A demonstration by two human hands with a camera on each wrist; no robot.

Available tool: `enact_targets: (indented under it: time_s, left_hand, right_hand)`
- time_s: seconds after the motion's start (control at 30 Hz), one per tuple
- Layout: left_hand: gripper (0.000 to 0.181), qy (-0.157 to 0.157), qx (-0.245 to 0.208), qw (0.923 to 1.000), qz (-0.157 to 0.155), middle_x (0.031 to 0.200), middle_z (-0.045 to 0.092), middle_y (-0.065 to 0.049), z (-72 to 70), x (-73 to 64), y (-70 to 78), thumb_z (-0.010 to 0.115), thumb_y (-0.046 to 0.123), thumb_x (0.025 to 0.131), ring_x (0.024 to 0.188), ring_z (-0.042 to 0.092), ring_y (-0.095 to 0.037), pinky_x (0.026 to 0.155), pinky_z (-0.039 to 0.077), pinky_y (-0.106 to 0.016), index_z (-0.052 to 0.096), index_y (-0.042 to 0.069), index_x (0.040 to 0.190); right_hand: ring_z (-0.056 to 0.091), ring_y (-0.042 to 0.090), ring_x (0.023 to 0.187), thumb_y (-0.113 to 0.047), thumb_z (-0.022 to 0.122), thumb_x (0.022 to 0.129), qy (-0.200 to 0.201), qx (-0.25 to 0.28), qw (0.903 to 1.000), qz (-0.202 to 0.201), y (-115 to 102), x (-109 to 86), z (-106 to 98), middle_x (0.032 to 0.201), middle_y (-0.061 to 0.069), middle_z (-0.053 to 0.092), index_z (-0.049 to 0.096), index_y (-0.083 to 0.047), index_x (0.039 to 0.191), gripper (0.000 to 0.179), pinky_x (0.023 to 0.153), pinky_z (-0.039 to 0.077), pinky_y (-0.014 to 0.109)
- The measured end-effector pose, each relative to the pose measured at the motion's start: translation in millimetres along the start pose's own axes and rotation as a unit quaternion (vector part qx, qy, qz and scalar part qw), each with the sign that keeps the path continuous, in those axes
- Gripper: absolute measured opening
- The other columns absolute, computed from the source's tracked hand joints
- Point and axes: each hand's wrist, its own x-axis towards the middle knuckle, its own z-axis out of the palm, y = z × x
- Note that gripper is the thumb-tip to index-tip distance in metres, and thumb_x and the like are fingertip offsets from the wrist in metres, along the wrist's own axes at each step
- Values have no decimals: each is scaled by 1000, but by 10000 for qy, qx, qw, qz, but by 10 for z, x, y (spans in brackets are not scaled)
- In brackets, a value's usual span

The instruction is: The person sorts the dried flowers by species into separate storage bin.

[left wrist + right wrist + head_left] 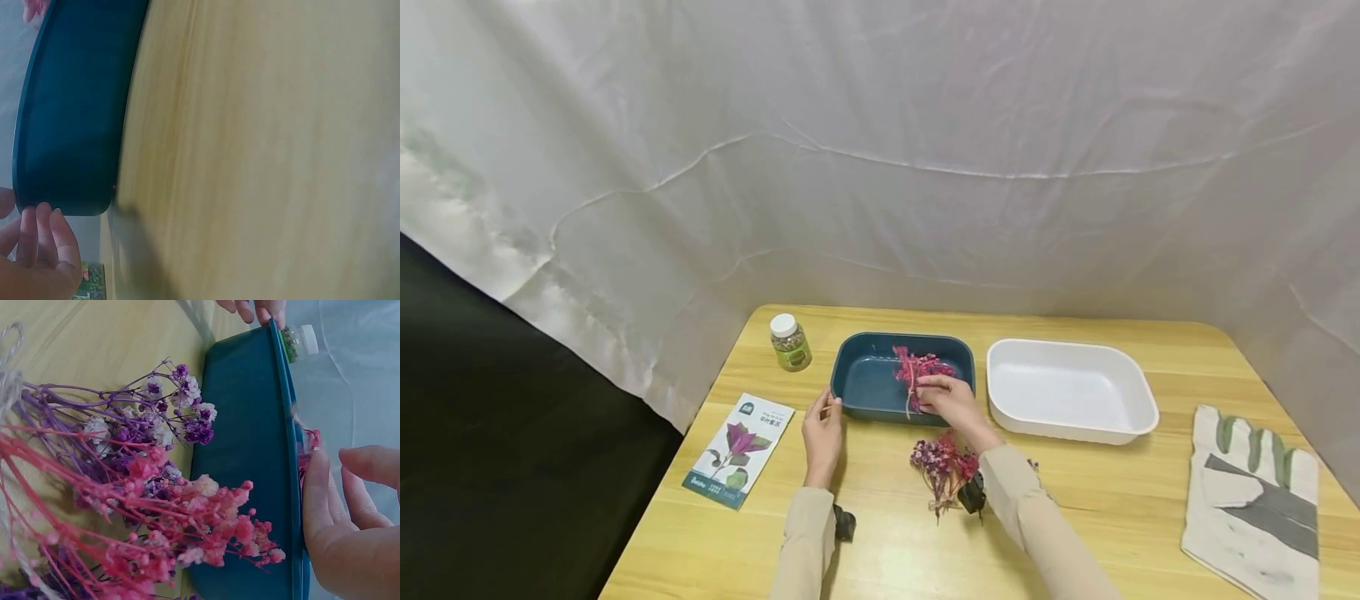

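A dark teal plastic basin [872,412] stands on the wooden table. My left hand [823,433] grips its front left corner, with the thumb at the rim [20,125] and the fingers against the outer wall. Inside the basin, toward the right, lies a bunch of pink dried flowers [904,367] tied with twine. My right hand [951,402] reaches over the front rim and touches this bunch. In the right wrist view a gap shows between thumb and forefinger, and the rim partly hides the flowers. Purple-and-white and pink dried flowers [187,519] lie in front of the basin.
A white basin [1075,392] stands right of the teal one. A pair of work gloves [1255,508] lies at the far right. At the left are a white-lidded jar [791,346] and a printed flower packet [737,450]. A white cloth [880,217] hangs behind the table.
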Motion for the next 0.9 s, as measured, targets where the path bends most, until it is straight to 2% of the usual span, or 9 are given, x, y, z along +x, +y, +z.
enact_targets:
  time_s: [0.1, 0.2, 0.43, 0.67, 0.77, 0.9]
  left_hand:
    - [37, -11, -10, 10000, -21, 109, 62, -19, 1, -1, -11, 59, 12, 97, 102, 61, -31, 86, 49, -29, 59, -1, 132]
    - [37, -16, -31, 10000, -31, 109, 62, -19, 0, -1, -9, 59, 12, 97, 102, 61, -31, 85, 49, -27, 59, -1, 132]
    - [38, -7, -21, 10000, -59, 109, 62, -19, -17, -2, 11, 59, 11, 97, 103, 61, -31, 88, 49, -32, 58, -1, 132]
    - [38, 16, -43, 10000, -2, 110, 62, -21, -25, -12, 36, 59, 11, 97, 102, 61, -31, 87, 49, -30, 58, -2, 132]
    - [37, -5, -43, 10000, 1, 110, 62, -21, -19, -15, 40, 59, 10, 97, 102, 60, -31, 86, 49, -28, 58, -3, 132]
    - [37, 5, -55, 10000, -12, 110, 62, -21, -20, -19, 47, 59, 9, 96, 102, 61, -31, 84, 48, -25, 58, -2, 132]
  right_hand:
    - [66, 30, 107, -2, 57, 94, 31, 109, 9999, 6, 16, 2, 0, 124, 24, 64, 59, 3, 128, 35, 87, 57, 30]
    - [65, 31, 109, -1, 56, 94, 66, 232, 9997, -24, 36, -17, -13, 125, 26, 63, 58, 6, 128, 35, 88, 57, 30]
    - [68, 20, 97, -1, 57, 94, 7, 313, 9994, -130, 62, -146, -65, 123, 26, 63, 58, 7, 126, 33, 88, 56, 30]
    - [68, 14, 92, -8, 59, 95, -252, 401, 9987, -190, 78, -363, -107, 116, 18, 69, 57, 5, 128, 35, 94, 54, 43]
    - [67, 8, 89, -6, 58, 95, -323, 509, 9980, -203, 98, -460, -134, 118, 19, 69, 56, 7, 128, 35, 94, 54, 39]
    - [67, 3, 86, -5, 59, 95, -306, 602, 9975, -185, 143, -609, -162, 114, 16, 70, 56, 9, 127, 35, 89, 56, 28]
